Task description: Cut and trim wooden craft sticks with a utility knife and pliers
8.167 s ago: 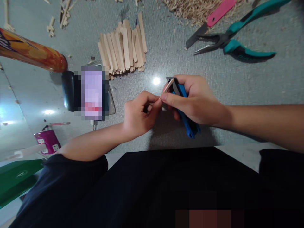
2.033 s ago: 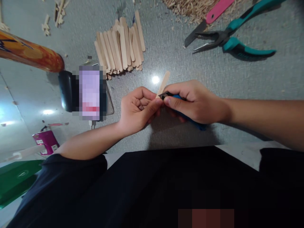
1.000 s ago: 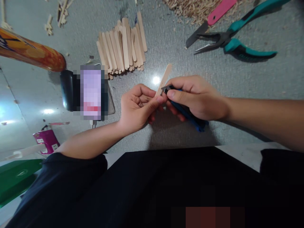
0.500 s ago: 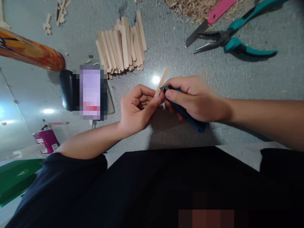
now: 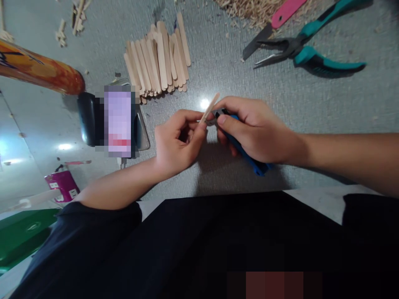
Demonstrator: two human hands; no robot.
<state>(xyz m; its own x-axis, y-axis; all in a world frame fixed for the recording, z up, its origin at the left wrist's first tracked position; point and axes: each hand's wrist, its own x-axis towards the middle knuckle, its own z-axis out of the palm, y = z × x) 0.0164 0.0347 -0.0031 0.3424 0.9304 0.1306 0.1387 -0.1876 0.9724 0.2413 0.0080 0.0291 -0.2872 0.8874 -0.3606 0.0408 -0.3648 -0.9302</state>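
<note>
Between thumb and fingers, my left hand [image 5: 182,141] pinches a wooden craft stick [image 5: 212,106], which slants up to the right. My right hand [image 5: 254,128] is wrapped round a blue utility knife [image 5: 245,151], its thumb near the blade end. The short blade meets the craft stick or lies just behind it; I cannot tell which. Beyond my left hand, a row of loose craft sticks [image 5: 162,62] lies on the grey table [image 5: 218,74].
Teal-handled pliers [image 5: 296,47] and a pink-handled blade [image 5: 280,18] lie at the back right by wood shavings [image 5: 246,10]. A phone [image 5: 120,120], a black case [image 5: 87,118], an orange can [image 5: 43,68] and a purple power socket [image 5: 63,185] stand to the left.
The craft stick has turned in my left fingers and now shows its narrow edge. Both hands have shifted slightly, with the knife blade still close to the stick.
</note>
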